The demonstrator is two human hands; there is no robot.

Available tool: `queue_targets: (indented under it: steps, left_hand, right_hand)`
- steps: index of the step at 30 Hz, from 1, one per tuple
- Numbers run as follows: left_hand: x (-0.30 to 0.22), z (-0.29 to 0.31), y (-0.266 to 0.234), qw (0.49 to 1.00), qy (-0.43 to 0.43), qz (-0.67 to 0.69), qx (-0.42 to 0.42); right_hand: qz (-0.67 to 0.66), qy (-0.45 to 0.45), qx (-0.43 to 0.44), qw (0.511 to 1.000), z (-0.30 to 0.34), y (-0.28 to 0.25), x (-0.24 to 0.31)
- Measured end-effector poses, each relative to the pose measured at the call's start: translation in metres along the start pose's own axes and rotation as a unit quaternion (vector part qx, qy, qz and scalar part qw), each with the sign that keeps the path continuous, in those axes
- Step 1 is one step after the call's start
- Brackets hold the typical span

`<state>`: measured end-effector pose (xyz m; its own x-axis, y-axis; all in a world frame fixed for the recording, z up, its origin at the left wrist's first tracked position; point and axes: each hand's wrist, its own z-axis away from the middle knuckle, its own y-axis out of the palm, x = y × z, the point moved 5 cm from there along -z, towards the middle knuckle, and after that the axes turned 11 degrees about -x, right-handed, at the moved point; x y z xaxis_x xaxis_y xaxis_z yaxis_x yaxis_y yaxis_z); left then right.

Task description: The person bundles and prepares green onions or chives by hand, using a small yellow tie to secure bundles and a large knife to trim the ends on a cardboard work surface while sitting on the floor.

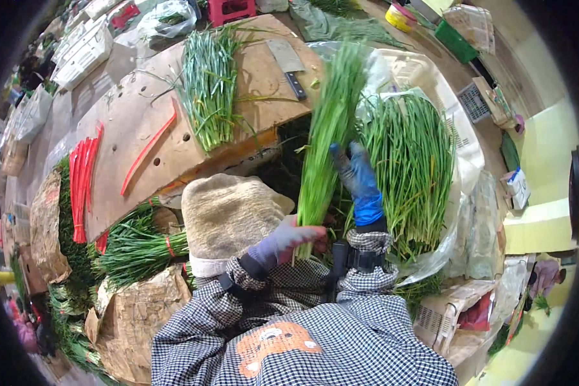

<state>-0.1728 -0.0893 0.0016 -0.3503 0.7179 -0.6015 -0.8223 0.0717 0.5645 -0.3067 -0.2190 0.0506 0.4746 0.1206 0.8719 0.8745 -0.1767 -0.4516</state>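
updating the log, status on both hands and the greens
Left hand closed around green bunch, low on its stalks. Right hand open beside it, contact unclear. Cleaver on board, clear of hands.

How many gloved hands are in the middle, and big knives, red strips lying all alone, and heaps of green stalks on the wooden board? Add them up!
Gloved hands: 2 (left hand, right hand)
Knives: 1 (cleaver)
Lone red strips: 1 (red strip)
Green heaps on the board: 1 (stalk heap)
Total: 5

Plywood board [145, 116]: bright, soft shadows.
Held stalks [320, 151]: motion-blurred (tips worst).
Yellow wall [540, 170]: brightly lit.
Rim: black, straight edges bending.
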Motion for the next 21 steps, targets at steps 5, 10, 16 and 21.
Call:
queue_targets:
  steps: [5,10,16,21]
  left_hand:
    - [-0.002,-0.01,-0.01,0.986,-0.02,0.162,-0.028]
    - [-0.006,-0.022,-0.01,0.989,0.131,-0.033,-0.064]
    - [-0.02,-0.016,-0.017,0.995,0.047,0.049,-0.074]
    - [-0.013,-0.008,-0.011,0.943,-0.041,0.321,0.074]
  right_hand:
    - [0.014,-0.011,-0.013,1.0,0.042,-0.014,-0.028]
    - [0.008,0.0,0.083,0.996,0.074,0.019,-0.014]
    - [-0.261,0.122,0.087,0.954,0.054,0.026,-0.012]
    - [-0.291,0.123,0.104,0.943,0.062,0.031,-0.025]
